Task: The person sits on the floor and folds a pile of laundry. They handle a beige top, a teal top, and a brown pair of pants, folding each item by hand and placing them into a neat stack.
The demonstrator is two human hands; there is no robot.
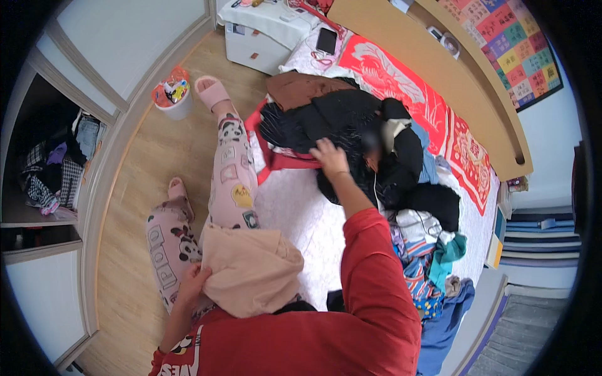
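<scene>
Across my lap lies a beige garment [251, 266], its exact kind unclear in its folds. At its left edge my left hand [193, 287] is closed, pinching the fabric. My right arm reaches forward, and my right hand [330, 156], fingers spread, is over the front edge of a heap of dark clothes [332, 116] on the bed; I cannot tell whether it touches them. Within that heap are a brown garment [307, 88] and black striped pieces. Beneath its near left side shows a red fabric item [285, 163].
More clothes [423, 263] are piled along the bed's right side, with blue trousers [448, 329] at the end. A phone [327, 41] lies near the headboard [464, 81]. On the floor stands a lined white bin [174, 100]; an open wardrobe compartment [47, 150] holds clothes at left.
</scene>
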